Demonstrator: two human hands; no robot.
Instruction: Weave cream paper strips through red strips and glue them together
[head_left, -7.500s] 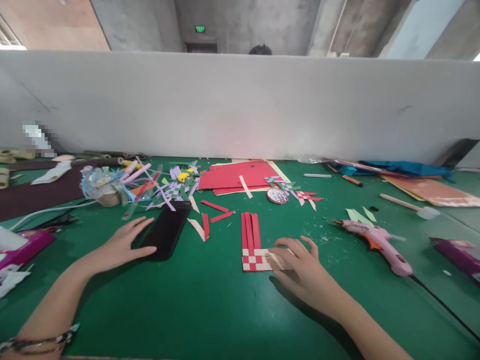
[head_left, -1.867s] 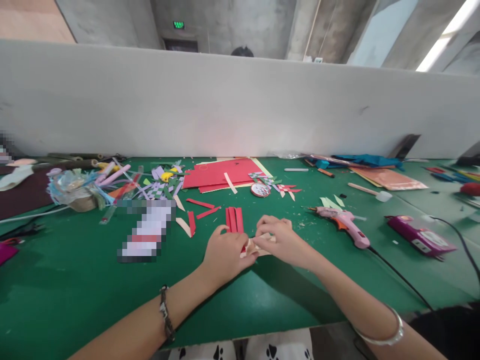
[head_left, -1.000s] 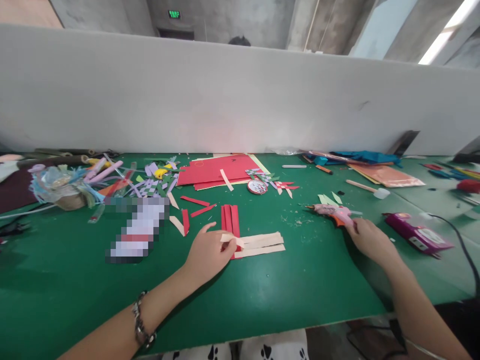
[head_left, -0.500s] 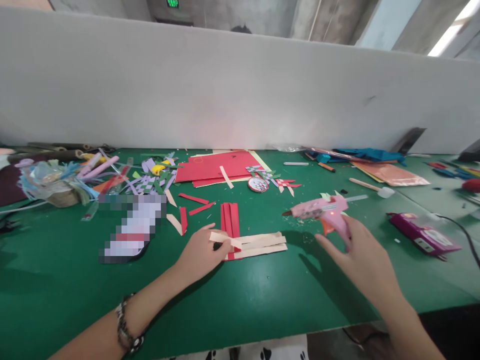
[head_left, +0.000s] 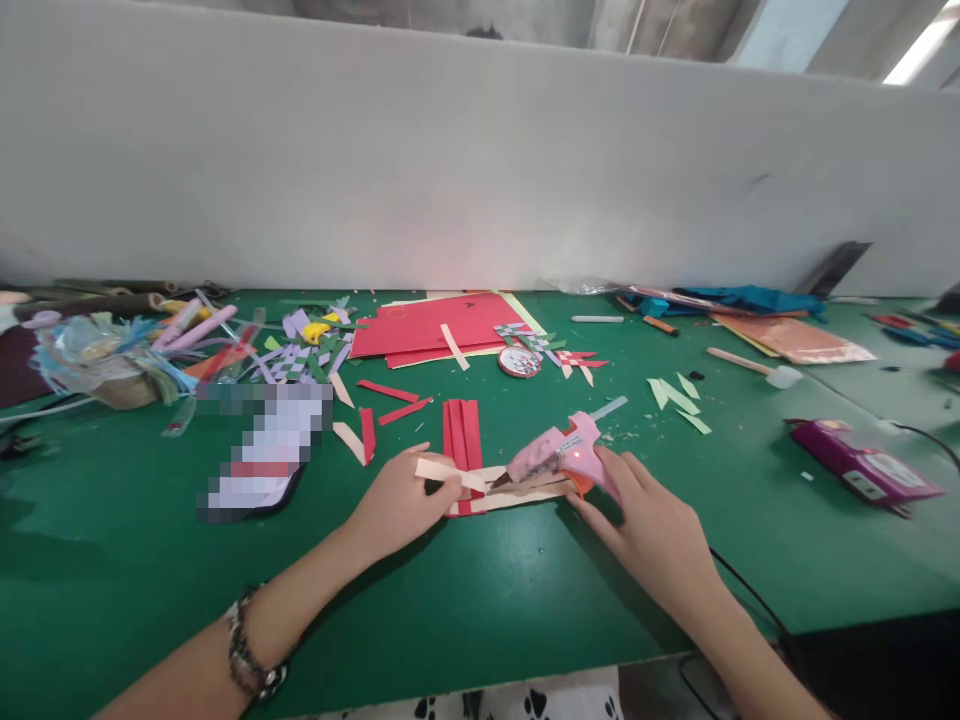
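Observation:
My left hand (head_left: 409, 500) is closed, pinching the end of a cream paper strip (head_left: 435, 470) that is lifted over the woven piece. Beneath it, red paper strips (head_left: 461, 430) point away from me, crossed by cream paper strips (head_left: 517, 497) that run to the right. A pink hot glue gun (head_left: 555, 455) is gripped in my right hand (head_left: 645, 515), its small light lit and a clear glue stick out of the back. The gun's dark nozzle points left, close to my left fingertips at the crossing of the strips. Whether the nozzle touches the paper I cannot tell.
A blurred-out phone (head_left: 270, 450) lies left of the strips. Behind are red paper sheets (head_left: 442, 330), a round tin (head_left: 519, 361) and loose paper scraps (head_left: 679, 400). A purple power strip (head_left: 862, 460) lies at right. A black cable (head_left: 750, 590) trails under my right forearm.
My right hand has brought the glue gun left and down, from beside the strips to over them. My left hand keeps its hold on the cream strip, almost unmoved.

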